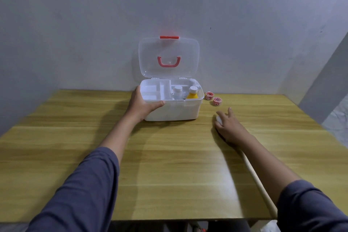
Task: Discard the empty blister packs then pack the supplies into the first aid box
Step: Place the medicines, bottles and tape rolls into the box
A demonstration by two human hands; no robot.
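Nearest me, both sleeves (88, 184) reach out over the desk (169, 156). My right hand (228, 128) lies low on the desk to the right of the box, fingers spread, palm down over a small white thing (219, 118) that peeks out by the thumb — I cannot tell whether that grip has closed on it or only covers it. My left hand (143, 104) is clasped on the box (175, 111) at its front left corner, thumb along the front rim, fingers round the left wall.

The box is white and stands near the desk's far edge, its clear lid (168, 58) raised upright against the wall (75, 24), with a red handle (169, 61) and a red latch (169, 37). Inside, a white tray (156, 90) fills the left part; on the right stand a white bottle (177, 92) and a yellow bottle (192, 94) — both upright.

Just right of the box, 2 small red tape rolls (209, 96) sit on the desk, near each other.
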